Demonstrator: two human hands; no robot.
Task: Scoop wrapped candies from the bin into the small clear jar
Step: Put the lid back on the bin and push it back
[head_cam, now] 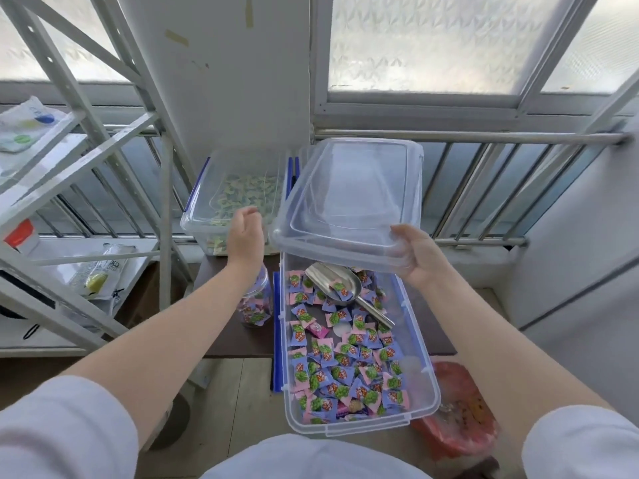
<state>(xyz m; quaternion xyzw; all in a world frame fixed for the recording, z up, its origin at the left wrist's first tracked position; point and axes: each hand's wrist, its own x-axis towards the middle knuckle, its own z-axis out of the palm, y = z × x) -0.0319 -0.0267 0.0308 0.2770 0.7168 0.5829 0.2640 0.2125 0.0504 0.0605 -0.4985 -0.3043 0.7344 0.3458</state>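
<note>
A clear plastic bin (430, 392) in front of me holds several purple-and-pink wrapped candies (342, 371). A metal scoop (340, 286) lies on the candies at the far end, with one candy in its bowl. My right hand (420, 255) grips the near edge of the bin's clear lid (352, 202), held tilted above the bin's far end. My left hand (243, 233) hovers open, fingers apart, just left of the lid and above the small clear jar (257, 304). The jar stands left of the bin, partly filled with the same candies and partly hidden by my forearm.
A second clear bin (207, 216) with pale yellow-green candies stands behind, on a dark low table (235, 340). A white metal shelving rack (86, 160) with packets is at the left. A red bag (460, 420) lies at the right. A railing and windows are behind.
</note>
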